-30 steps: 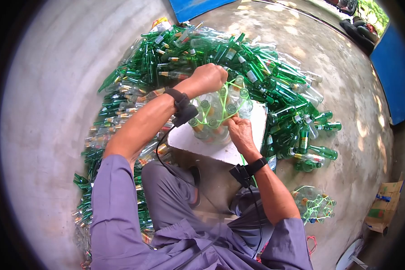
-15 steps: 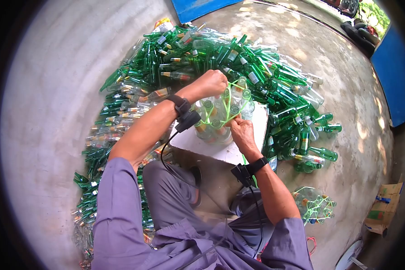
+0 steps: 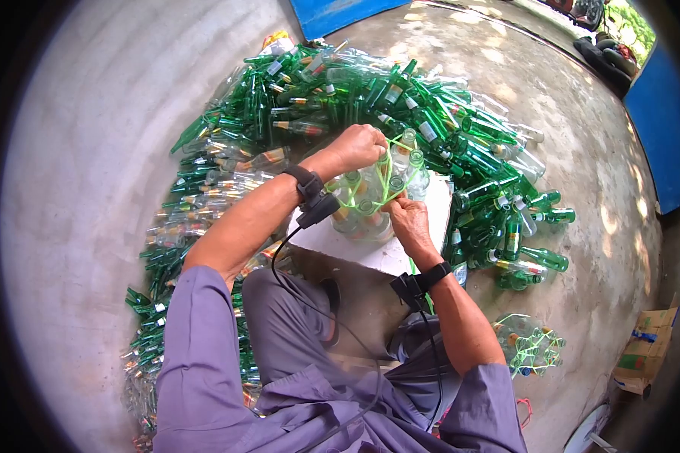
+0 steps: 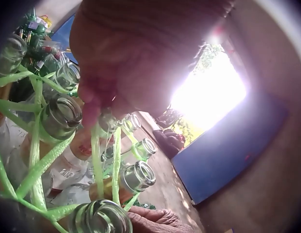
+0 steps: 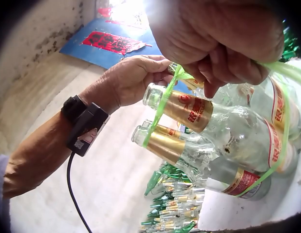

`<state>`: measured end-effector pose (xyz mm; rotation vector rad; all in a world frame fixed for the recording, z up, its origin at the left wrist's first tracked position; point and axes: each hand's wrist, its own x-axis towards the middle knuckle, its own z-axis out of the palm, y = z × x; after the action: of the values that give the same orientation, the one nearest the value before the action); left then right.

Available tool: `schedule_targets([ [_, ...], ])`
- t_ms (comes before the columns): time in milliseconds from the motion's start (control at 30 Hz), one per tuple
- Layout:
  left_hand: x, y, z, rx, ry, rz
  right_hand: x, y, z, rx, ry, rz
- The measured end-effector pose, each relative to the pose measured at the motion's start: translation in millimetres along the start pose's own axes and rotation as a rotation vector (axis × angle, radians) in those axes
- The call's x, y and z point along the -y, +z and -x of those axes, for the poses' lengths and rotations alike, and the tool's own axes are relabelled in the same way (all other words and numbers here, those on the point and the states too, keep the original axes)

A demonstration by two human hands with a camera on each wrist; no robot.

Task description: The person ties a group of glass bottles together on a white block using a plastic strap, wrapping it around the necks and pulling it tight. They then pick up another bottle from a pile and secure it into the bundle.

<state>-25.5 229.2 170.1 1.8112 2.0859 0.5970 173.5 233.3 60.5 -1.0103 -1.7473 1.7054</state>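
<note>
At least seven clear bottles (image 5: 233, 126), ringed by green strap (image 5: 162, 109), are stood on one white board (image 3: 385, 258). The strap is pinched by the left hand (image 3: 355, 146), knuckles up, at the far side, and gripped by the curled right hand (image 3: 410, 224), nearer the body. Piled bottles (image 3: 480, 172), too many to count, and one tied bundle (image 3: 527, 343) are seen around; some bottle necks are hidden by the left wrist.
</note>
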Motion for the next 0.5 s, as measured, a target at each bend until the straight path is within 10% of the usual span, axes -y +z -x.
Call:
schedule_targets([
  [500, 1, -7, 4, 0.087, 0.074, -0.031, 4, -1, 2, -0.01, -0.027, 0.015],
])
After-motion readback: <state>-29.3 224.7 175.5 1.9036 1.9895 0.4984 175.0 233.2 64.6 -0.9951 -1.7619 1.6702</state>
